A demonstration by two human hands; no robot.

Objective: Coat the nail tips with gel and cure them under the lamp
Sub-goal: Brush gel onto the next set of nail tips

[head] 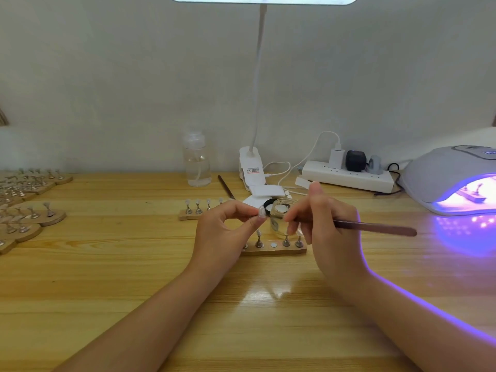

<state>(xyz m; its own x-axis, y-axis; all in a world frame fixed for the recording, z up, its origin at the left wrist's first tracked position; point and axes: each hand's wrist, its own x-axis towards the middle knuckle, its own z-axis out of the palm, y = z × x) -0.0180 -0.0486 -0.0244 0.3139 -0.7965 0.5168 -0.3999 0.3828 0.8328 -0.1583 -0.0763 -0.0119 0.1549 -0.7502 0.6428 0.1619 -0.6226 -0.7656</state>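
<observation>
Nail tip (261, 211) pinched, left hand (225, 232); brush (375, 226) near open gel jar (281, 217).

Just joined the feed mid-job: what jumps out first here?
The curing lamp glowing violet at far right, spilling light over the table. At centre, the left hand pinches a nail tip while the right hand holds a brush beside the open gel jar.
</observation>
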